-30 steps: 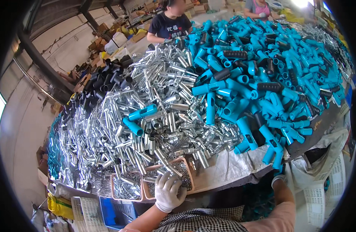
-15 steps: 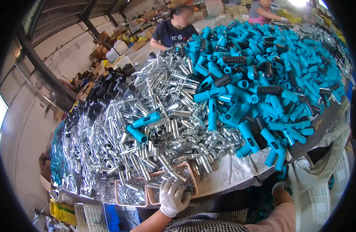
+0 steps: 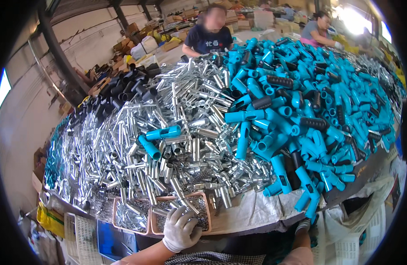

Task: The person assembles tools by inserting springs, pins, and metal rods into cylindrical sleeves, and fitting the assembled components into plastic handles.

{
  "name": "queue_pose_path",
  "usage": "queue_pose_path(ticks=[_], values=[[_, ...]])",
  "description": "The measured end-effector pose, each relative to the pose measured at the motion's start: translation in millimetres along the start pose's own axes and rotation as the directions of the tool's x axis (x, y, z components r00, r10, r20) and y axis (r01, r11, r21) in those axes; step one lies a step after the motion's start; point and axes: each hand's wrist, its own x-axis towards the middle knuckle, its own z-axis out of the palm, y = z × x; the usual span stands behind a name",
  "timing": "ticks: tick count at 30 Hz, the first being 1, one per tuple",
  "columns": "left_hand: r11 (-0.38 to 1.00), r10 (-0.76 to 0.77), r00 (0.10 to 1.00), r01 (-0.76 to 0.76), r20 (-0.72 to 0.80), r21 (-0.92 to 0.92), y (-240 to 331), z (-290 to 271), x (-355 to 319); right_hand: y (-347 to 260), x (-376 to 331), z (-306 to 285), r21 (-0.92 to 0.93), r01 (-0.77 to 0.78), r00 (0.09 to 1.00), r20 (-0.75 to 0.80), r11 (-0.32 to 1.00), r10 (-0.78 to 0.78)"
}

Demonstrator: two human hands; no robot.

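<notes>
My left hand [image 3: 180, 230], in a white glove, reaches over the near edge of a shallow pink tray [image 3: 208, 212] of small metal pieces. Its fingers are slightly bent and apart, with no held thing visible; the fingertips are near the metal tubes [image 3: 185, 199] that overhang this tray. A second pink tray [image 3: 132, 230] of small metal parts stands just left of it. My right hand [image 3: 303, 224], also gloved, is low beside the table's front edge, below some teal tubular parts [image 3: 310, 204]. Its fingers are mostly hidden, so any hold cannot be made out.
A big heap of silver metal tubes [image 3: 124, 145] covers the table's left and middle. Teal handle-like parts [image 3: 274, 119] are piled on the right, black pieces [image 3: 128, 86] at the back left. White baskets [image 3: 82, 238] and a blue crate [image 3: 113, 240] stand below. Co-workers [image 3: 208, 37] are across the table.
The whole view has shifted, so the trays and heaps appear farther left and the far side shows more. My left hand stays at the tray. My right hand shows less below the table edge.
</notes>
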Motion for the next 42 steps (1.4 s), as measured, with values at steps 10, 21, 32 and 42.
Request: queue_pose_path(ticks=[10,21,32,42], values=[[0.999,-0.011,0.999,0.009,-0.033,-0.05,-0.2,5.2,2.9,-22.3,-20.0,-26.1,0.141,-0.053,0.996,0.075,0.989,0.043],[0.989,-0.038,0.997,0.028,-0.068,-0.142,-16.4,-3.6,-10.8,65.4,-89.6,113.3,0.153,-0.106,0.993,0.065,0.982,0.097],[0.986,-0.021,0.997,0.008,-0.08,-0.164,-7.1,-1.6,5.4,15.1,-73.9,-118.6,0.136,-0.079,0.985,0.165,0.988,0.056],[0.909,0.023,0.935,-0.167,-0.354,-0.383,-6.1,-9.2,-13.2,-37.7,-246.0,-320.2,0.717,0.374,0.877,-0.479,0.589,0.026]])
